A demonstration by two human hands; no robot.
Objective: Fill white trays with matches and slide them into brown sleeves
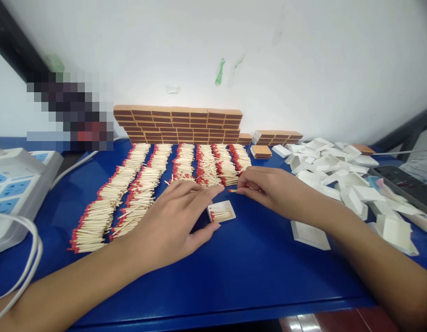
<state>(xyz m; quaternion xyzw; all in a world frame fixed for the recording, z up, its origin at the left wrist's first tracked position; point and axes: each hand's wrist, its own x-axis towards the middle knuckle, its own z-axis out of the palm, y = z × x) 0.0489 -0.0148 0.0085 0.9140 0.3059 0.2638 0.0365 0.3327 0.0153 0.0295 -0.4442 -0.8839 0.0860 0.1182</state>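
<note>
A small white matchbox tray lies on the blue table with several red-tipped matches in it. My left hand is open beside it, thumb and forefinger spread on either side of the tray; whether the thumb touches it I cannot tell. Just beyond the tray, my right hand is closed in a pinch on matches, with a red tip poking out to the left. Long rows of loose matches stretch behind and left of my left hand, and shorter rows lie ahead of both hands.
Brown matchboxes are stacked against the wall, with a lower stack and a single box to their right. Empty white trays heap up at right near a phone. A power strip and white cable lie left.
</note>
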